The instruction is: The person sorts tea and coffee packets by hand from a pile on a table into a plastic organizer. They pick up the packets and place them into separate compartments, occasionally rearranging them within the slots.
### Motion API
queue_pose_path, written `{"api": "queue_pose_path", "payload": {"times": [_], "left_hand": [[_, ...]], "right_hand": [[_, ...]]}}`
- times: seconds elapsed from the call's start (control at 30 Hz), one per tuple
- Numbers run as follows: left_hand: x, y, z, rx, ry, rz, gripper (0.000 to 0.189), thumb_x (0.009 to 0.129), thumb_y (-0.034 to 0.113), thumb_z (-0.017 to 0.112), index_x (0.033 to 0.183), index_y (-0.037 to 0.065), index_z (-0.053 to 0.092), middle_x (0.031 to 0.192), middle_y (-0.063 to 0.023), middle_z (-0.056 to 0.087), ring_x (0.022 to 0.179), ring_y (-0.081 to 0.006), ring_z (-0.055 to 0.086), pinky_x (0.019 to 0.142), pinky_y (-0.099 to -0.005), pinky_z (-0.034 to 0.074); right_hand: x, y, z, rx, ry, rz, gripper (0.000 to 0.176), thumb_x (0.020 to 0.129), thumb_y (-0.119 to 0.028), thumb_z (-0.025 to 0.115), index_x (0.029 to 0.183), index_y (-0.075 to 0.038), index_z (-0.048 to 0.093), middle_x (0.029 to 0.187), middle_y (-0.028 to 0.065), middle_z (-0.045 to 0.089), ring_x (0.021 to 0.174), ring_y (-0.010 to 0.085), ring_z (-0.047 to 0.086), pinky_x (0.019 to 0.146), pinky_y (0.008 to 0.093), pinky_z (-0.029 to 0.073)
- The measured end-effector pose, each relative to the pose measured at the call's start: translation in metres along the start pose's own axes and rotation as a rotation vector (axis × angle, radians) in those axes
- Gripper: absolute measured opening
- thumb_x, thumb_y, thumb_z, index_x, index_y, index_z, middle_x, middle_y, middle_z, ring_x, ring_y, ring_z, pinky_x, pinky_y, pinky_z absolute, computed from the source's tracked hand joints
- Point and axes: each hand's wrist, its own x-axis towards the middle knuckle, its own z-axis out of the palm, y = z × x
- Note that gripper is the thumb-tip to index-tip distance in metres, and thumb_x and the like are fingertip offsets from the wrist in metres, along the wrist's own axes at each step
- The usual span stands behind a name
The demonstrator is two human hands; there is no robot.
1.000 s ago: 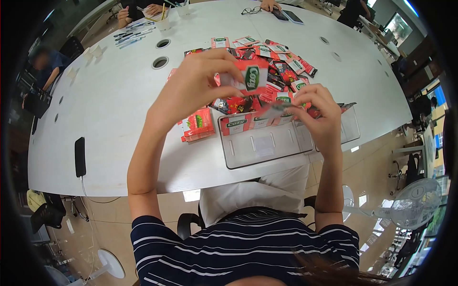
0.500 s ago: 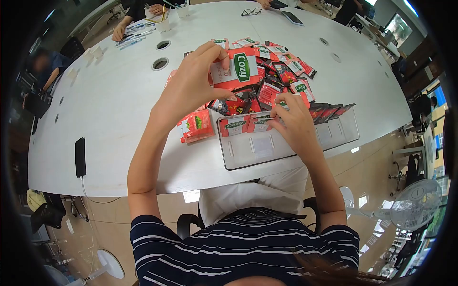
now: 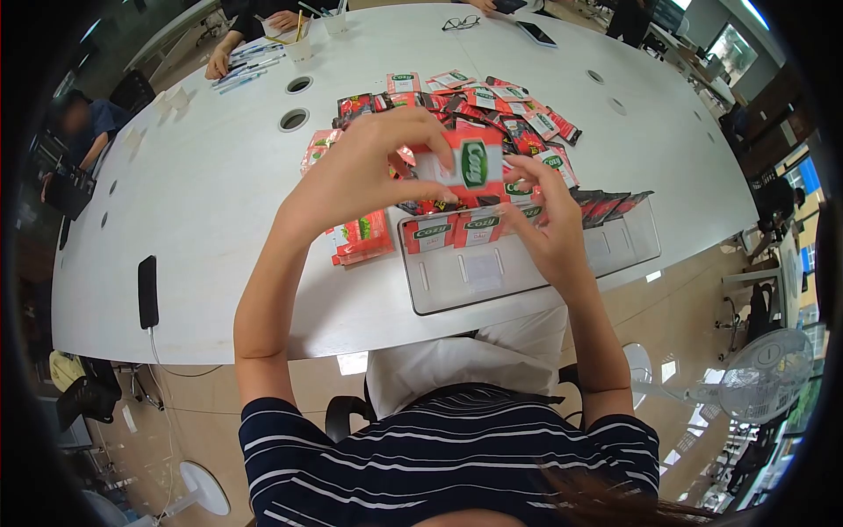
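My left hand (image 3: 378, 167) is closed on a red and white "Cozy" sachet (image 3: 474, 167), pinched at its left side and raised over the pile. Close to that sachet's right edge is my right hand (image 3: 553, 215), its thumb and fingers apart. Below the hands lies a clear plastic tray (image 3: 448, 294), its far side lined with upright Cozy sachets (image 3: 430, 233) on the left and black and red sachets (image 3: 606, 208) on the right. Behind it spreads a loose pile of red and black sachets (image 3: 524, 136).
A red packet with a green picture (image 3: 363, 235) lies left of the tray. A black phone (image 3: 147, 290) with a cable rests further left. Across the white table (image 3: 211, 220) are pens (image 3: 250, 70), cups (image 3: 299, 48), glasses (image 3: 461, 24), another phone (image 3: 536, 34) and other people's hands.
My left hand has brought its sachet right and slightly down. My right hand has lifted from the sachets in the tray and its fingers have spread toward the held one.
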Motion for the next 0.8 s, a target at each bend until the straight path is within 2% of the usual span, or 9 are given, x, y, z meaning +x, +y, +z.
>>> {"api": "queue_pose_path", "payload": {"times": [0.07,0.17,0.3,0.4,0.5,0.6,0.67,0.73,0.8], "left_hand": [[-0.001,0.006,0.000,-0.034,-0.103,0.068,0.035,0.064,0.013,0.081,0.095,0.005,0.066,0.099,-0.0061,0.064,0.089,-0.0165,0.060,0.067,-0.0273,0.051],[-0.001,0.003,0.008,-0.082,-0.185,0.201,0.039,0.064,0.013,0.081,0.100,0.006,0.068,0.110,-0.0083,0.063,0.100,-0.0202,0.061,0.076,-0.0291,0.052],[0.001,0.008,0.008,-0.102,-0.114,0.232,0.034,0.065,0.013,0.080,0.097,0.005,0.068,0.110,-0.0088,0.065,0.103,-0.0229,0.061,0.085,-0.0337,0.050],[0.001,0.013,0.002,-0.152,-0.103,0.175,0.031,0.066,0.011,0.079,0.095,0.004,0.069,0.105,-0.0086,0.067,0.100,-0.0230,0.063,0.087,-0.0348,0.049],[-0.002,0.016,-0.002,-0.102,-0.074,0.242,0.028,0.067,0.009,0.077,0.093,0.003,0.069,0.098,-0.0087,0.069,0.096,-0.0227,0.064,0.083,-0.0334,0.050],[-0.007,0.028,-0.006,-0.067,-0.048,0.331,0.022,0.069,0.006,0.075,0.090,0.002,0.069,0.094,-0.0084,0.069,0.089,-0.0222,0.066,0.077,-0.0310,0.052],[-0.018,0.049,-0.011,-0.042,-0.036,0.388,0.019,0.069,0.006,0.074,0.087,0.002,0.070,0.092,-0.0078,0.070,0.083,-0.0209,0.067,0.072,-0.0295,0.052],[-0.036,0.070,-0.007,-0.122,0.077,0.477,0.011,0.071,0.001,0.070,0.082,0.002,0.070,0.090,-0.0070,0.069,0.076,-0.0184,0.067,0.067,-0.0281,0.051],[-0.052,0.090,-0.013,-0.004,0.138,0.694,0.012,0.075,0.002,0.066,0.082,0.010,0.071,0.084,-0.0048,0.068,0.074,-0.0147,0.064,0.065,-0.0259,0.049]], "right_hand": [[-0.001,-0.007,0.001,0.249,0.050,0.075,0.041,0.074,-0.011,0.075,0.109,-0.002,0.056,0.097,0.0091,0.062,0.086,0.0149,0.057,0.072,0.0276,0.045],[-0.007,0.005,0.002,0.107,0.083,0.000,0.030,0.077,-0.007,0.073,0.103,0.000,0.060,0.087,0.0078,0.064,0.077,0.0115,0.057,0.066,0.0243,0.045],[-0.003,0.010,-0.023,0.106,0.215,0.033,0.022,0.079,-0.004,0.069,0.099,0.002,0.061,0.082,0.0065,0.063,0.070,0.0112,0.057,0.066,0.0245,0.045],[-0.002,0.003,-0.052,0.059,0.214,0.178,0.019,0.078,-0.002,0.067,0.096,0.001,0.062,0.091,0.0067,0.063,0.082,0.0142,0.059,0.068,0.0262,0.046],[-0.003,0.007,-0.069,-0.283,0.016,-0.042,0.017,0.076,-0.003,0.067,0.093,-0.002,0.062,0.107,0.0077,0.059,0.100,0.0219,0.056,0.077,0.0305,0.046],[-0.012,0.023,-0.063,-0.302,-0.176,-0.032,0.017,0.073,-0.005,0.068,0.089,-0.005,0.062,0.119,0.0079,0.054,0.111,0.0289,0.048,0.088,0.0361,0.043],[-0.014,0.030,-0.056,-0.408,-0.221,-0.110,0.017,0.070,-0.007,0.071,0.084,-0.006,0.060,0.123,0.0085,0.052,0.115,0.0310,0.046,0.093,0.0404,0.040],[-0.015,0.035,-0.047,-0.489,-0.228,-0.171,0.020,0.068,-0.007,0.072,0.082,-0.006,0.058,0.123,0.0084,0.052,0.118,0.0312,0.045,0.093,0.0416,0.039],[-0.015,0.037,-0.041,-0.523,-0.199,-0.163,0.023,0.065,-0.007,0.073,0.081,-0.006,0.057,0.123,0.0077,0.052,0.120,0.0314,0.045,0.092,0.0422,0.040]]}}
